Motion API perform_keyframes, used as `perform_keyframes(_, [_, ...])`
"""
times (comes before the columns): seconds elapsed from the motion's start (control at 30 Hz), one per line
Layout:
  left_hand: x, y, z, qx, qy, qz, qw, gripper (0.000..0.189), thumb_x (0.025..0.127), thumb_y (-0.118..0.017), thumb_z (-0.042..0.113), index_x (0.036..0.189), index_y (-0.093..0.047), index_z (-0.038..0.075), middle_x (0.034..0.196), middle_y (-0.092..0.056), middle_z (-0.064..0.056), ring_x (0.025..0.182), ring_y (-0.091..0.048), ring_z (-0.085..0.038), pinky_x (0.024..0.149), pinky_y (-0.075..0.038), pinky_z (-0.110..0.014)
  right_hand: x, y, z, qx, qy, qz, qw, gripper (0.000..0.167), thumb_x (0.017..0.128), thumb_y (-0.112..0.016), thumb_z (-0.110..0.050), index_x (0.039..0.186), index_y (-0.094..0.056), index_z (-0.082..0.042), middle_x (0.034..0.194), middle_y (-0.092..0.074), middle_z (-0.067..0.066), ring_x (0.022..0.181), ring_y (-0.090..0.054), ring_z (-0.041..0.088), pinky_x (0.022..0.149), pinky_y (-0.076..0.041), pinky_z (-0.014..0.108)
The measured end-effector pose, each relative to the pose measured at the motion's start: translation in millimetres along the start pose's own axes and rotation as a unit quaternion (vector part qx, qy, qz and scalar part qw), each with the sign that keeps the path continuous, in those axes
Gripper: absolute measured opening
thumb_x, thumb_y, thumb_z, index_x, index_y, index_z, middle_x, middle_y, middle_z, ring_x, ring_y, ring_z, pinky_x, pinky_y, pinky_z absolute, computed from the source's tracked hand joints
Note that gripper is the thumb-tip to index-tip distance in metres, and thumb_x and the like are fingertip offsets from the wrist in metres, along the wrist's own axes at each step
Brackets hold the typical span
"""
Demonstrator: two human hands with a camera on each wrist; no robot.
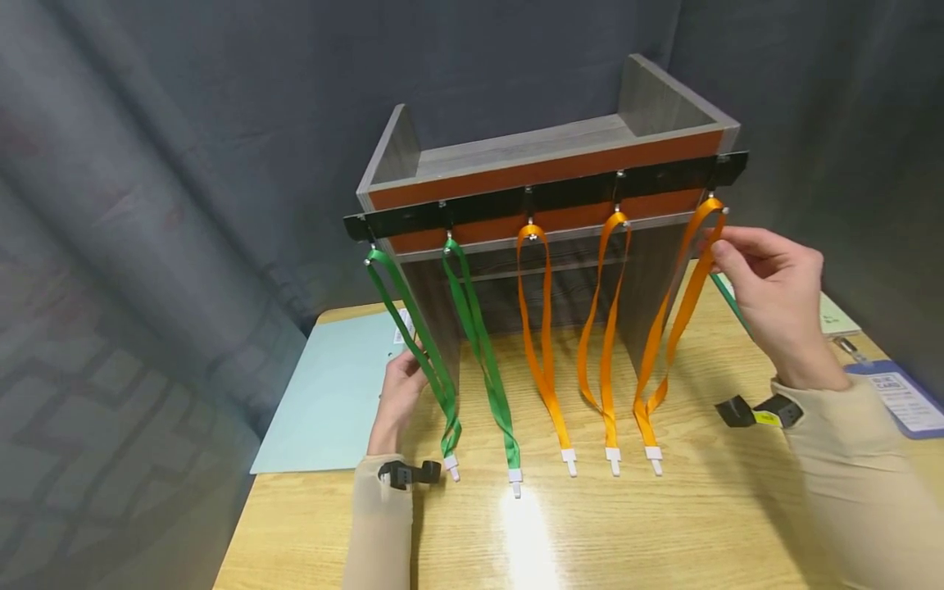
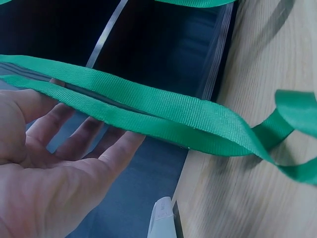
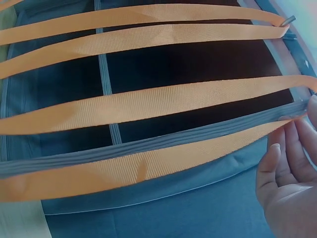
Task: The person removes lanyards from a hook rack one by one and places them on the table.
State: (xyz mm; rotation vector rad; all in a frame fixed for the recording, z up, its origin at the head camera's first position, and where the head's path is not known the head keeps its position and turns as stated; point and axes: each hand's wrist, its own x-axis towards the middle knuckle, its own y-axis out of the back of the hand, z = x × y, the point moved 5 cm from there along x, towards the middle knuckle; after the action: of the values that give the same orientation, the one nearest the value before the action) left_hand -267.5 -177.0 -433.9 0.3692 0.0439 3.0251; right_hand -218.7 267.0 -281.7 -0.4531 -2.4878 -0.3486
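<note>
Five lanyards hang from hooks on a black rail (image 1: 575, 192). At the far left, my left hand (image 1: 401, 385) is beside a green lanyard (image 1: 420, 336), its loosely bent fingers reaching behind one strap in the left wrist view. At the far right, my right hand (image 1: 778, 283) pinches one strap of an orange lanyard (image 1: 689, 299) near its top, between thumb and fingers. Between these hang another green lanyard (image 1: 479, 344), an orange lanyard (image 1: 547, 344) and one more orange lanyard (image 1: 608, 328). White clips end all the straps.
The rail runs along the front of a grey wooden shelf unit (image 1: 667, 90) on a wooden table (image 1: 472, 541). A pale blue folder (image 1: 324, 401) lies at left. At right are a blue-framed card holder (image 1: 903, 401) and a pale green sheet (image 1: 833, 315). Grey curtains surround the back.
</note>
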Motion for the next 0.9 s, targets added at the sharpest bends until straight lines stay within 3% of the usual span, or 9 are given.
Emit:
perform_keyframes(0.33, [-0.6,-0.9,4.6,-0.012,0.011,-0.013,0.9998,0.028,0.092,-0.061,0.003,0.118,-0.061,-0.008,0.118,-0.058,-0.025,0.107,-0.054,-0.035,0.087,-0.049,-0.035,0.4,-2,-1,-0.022,0.001,0.015,0.9996,0.025,0.092,-0.061,-0.002,0.116,-0.066,0.003,0.100,-0.069,-0.003,0.085,-0.058,0.018,0.079,-0.046,0.017])
perform_keyframes(0.53, [-3.7,-8.3,24.7,0.003,0.005,-0.024,0.9997,0.028,0.093,-0.058,-0.001,0.119,-0.057,-0.013,0.118,-0.057,-0.028,0.107,-0.055,-0.036,0.087,-0.049,-0.034,1.4,-2,-2,-0.025,-0.001,0.019,0.9995,0.025,0.091,-0.062,-0.002,0.115,-0.067,0.002,0.099,-0.070,-0.003,0.084,-0.059,0.017,0.080,-0.047,0.016])
perform_keyframes(0.9, [-6.3,-6.9,26.2,0.015,0.005,-0.018,0.9997,0.029,0.093,-0.059,0.002,0.120,-0.060,-0.008,0.116,-0.062,-0.018,0.104,-0.057,-0.027,0.088,-0.048,-0.037,2.4,-6,-3,-0.031,0.011,0.016,0.9993,0.024,0.090,-0.062,-0.001,0.113,-0.067,0.004,0.098,-0.069,-0.005,0.083,-0.060,0.016,0.079,-0.047,0.016])
